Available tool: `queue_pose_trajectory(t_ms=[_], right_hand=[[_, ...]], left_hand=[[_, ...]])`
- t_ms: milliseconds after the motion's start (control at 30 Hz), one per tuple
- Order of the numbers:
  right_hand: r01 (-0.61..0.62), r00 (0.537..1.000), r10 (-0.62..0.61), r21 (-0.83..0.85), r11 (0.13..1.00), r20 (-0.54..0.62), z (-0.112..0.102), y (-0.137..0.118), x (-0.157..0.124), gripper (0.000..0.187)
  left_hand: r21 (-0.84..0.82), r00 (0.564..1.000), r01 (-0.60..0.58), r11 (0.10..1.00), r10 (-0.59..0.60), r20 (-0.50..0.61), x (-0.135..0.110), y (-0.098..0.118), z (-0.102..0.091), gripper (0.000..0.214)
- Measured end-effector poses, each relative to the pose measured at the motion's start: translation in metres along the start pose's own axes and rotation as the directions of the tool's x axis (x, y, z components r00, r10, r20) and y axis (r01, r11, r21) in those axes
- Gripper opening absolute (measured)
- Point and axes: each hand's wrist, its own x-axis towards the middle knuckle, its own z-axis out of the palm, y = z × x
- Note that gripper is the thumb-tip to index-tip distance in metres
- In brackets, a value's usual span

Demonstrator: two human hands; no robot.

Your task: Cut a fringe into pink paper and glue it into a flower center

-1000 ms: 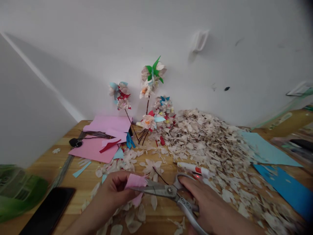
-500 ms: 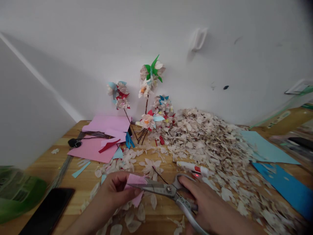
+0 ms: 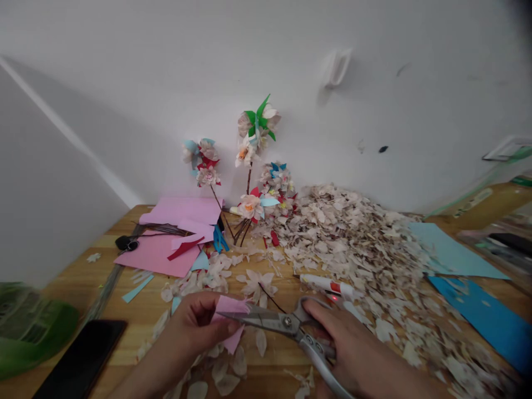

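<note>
My left hand [image 3: 197,327] pinches a small folded piece of pink paper [image 3: 231,306] just above the wooden table [image 3: 143,310]. My right hand [image 3: 353,349] grips the handles of grey metal scissors [image 3: 282,322]. The scissor blades point left and lie across the pink paper. Pale dried petals [image 3: 233,366] are scattered on the table under both hands. A thin dark wire [image 3: 272,296] lies just behind the blades.
A big heap of pale petals [image 3: 353,238] fills the back right. Paper flowers on stems [image 3: 253,160] lean on the wall. Pink sheets [image 3: 166,244] lie at the back left, blue sheets [image 3: 477,299] at the right. A glue stick [image 3: 328,285], a black phone [image 3: 81,360] and a green object [image 3: 29,327] are nearby.
The scissor blades have closed slightly further over the pink paper. Both hands stay in nearly the same place.
</note>
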Motion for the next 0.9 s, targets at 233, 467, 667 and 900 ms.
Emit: queue_pose_trajectory(t_ms=[233,467,667,900], right_hand=[[0.035,0.999,-0.036,-0.022,0.999,-0.026,-0.005,-0.007,0.002,0.058],[-0.01,1.0,0.009,0.008,1.0,0.023,-0.003,-0.002,0.001,0.055],[0.041,0.998,-0.042,0.022,0.999,0.036,-0.008,-0.003,0.0,0.055],[0.048,0.999,-0.048,0.038,0.998,0.02,-0.006,-0.002,0.001,0.063]], left_hand=[[0.019,1.0,0.008,1.0,-0.008,0.004,0.0,-0.001,-0.002,0.032],[0.028,1.0,0.025,0.999,-0.025,0.003,0.0,0.001,0.0,0.031],[0.013,1.0,-0.003,1.0,0.003,-0.021,0.001,-0.003,-0.002,0.027],[0.1,1.0,-0.019,0.995,0.019,0.001,0.004,-0.008,-0.009,0.022]])
